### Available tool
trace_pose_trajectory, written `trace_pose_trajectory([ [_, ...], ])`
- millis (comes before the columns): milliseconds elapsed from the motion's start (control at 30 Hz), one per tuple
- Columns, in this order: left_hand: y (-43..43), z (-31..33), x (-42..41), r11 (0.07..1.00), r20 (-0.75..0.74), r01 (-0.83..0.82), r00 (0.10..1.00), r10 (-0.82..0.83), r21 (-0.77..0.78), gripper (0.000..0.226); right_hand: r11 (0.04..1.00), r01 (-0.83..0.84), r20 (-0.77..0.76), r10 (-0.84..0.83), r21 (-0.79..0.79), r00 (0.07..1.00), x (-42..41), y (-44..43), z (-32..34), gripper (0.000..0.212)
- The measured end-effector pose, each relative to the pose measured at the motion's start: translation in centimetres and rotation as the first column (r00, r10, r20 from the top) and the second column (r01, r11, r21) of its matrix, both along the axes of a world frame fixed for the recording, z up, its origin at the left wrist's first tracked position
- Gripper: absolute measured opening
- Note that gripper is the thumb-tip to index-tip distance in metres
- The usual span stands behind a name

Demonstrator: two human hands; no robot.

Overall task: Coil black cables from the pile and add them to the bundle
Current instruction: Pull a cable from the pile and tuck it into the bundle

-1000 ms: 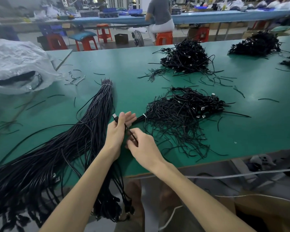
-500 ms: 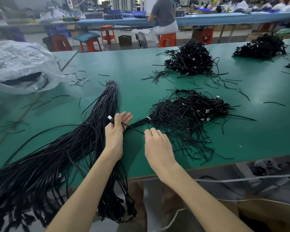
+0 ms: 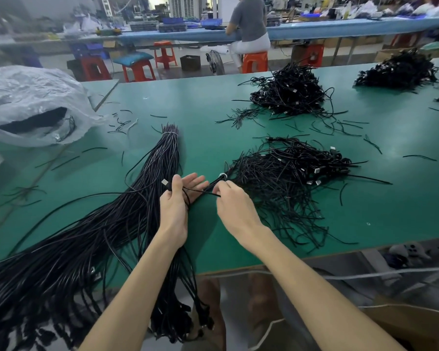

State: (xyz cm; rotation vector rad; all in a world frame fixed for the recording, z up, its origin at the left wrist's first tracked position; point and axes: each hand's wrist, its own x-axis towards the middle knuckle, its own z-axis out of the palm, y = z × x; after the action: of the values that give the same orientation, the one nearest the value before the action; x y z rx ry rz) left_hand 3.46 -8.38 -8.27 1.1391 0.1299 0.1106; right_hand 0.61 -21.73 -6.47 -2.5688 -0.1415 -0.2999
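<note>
A long bundle of straight black cables (image 3: 147, 188), tied at its far end, lies on the green table (image 3: 203, 117) and hangs over the near edge. To its right sits a pile of coiled black cables (image 3: 284, 173) with metal plugs. My left hand (image 3: 175, 203) holds a single black cable (image 3: 200, 191) under its thumb, the fingers stretched out; the cable's silver plug sticks out to the left of the thumb. My right hand (image 3: 231, 206) pinches the same cable's other stretch at the left edge of the pile.
Two more heaps of black cables (image 3: 289, 92) (image 3: 398, 70) lie further back. A crumpled clear plastic bag (image 3: 31, 102) sits at the far left. Loose black ties are scattered over the table. A person sits on an orange stool (image 3: 254, 62) at a blue bench behind.
My right hand has moved from close beside the left hand up and right to the pile's edge, drawing the cable out between the two hands. My left hand has barely moved.
</note>
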Motion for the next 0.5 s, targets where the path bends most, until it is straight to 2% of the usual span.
trace_pose_trajectory([
  [100, 0.2, -0.1, -0.1, 1.0, -0.012, 0.006, 1.0, -0.006, 0.019, 0.05, 0.989, -0.091, 0.024, 0.088, 0.117, 0.996, -0.8, 1.0, -0.2, 0.034],
  [167, 0.4, -0.1, -0.1, 0.997, -0.014, 0.006, 1.0, -0.004, 0.082, 0.051, 0.952, -0.125, 0.033, 0.12, 0.279, 0.992, -1.1, 1.9, -0.2, 0.034],
  [233, 0.4, -0.1, -0.1, 0.993, -0.025, 0.012, 1.0, -0.009, 0.119, 0.051, 0.846, -0.085, 0.018, 0.088, 0.526, 0.996, -1.6, 3.0, 0.1, 0.026],
  [333, 0.5, 0.1, -0.1, 0.993, -0.041, 0.024, 0.999, -0.02, 0.112, 0.05, 0.687, -0.013, -0.001, 0.021, 0.726, 1.0, -1.8, 4.3, 0.5, 0.023],
  [367, 0.5, 0.1, -0.1, 0.995, -0.039, 0.029, 0.999, -0.025, 0.1, 0.05, 0.592, 0.032, -0.043, 0.004, 0.806, 0.999, -1.6, 4.6, 0.5, 0.022],
  [400, 0.5, 0.1, -0.2, 0.995, -0.037, 0.032, 0.999, -0.029, 0.091, 0.05, 0.449, 0.098, -0.107, -0.005, 0.888, 0.994, -1.5, 4.9, 0.6, 0.021],
  [467, 0.4, 0.2, -0.3, 0.997, -0.041, 0.034, 0.999, -0.031, 0.075, 0.05, 0.078, 0.244, -0.247, 0.035, 0.967, 0.968, -1.0, 5.4, 0.8, 0.019],
  [500, 0.3, 0.3, -0.4, 0.998, -0.046, 0.032, 0.998, -0.03, 0.055, 0.051, -0.053, 0.287, -0.283, 0.067, 0.956, 0.957, -0.9, 5.7, 0.9, 0.019],
])
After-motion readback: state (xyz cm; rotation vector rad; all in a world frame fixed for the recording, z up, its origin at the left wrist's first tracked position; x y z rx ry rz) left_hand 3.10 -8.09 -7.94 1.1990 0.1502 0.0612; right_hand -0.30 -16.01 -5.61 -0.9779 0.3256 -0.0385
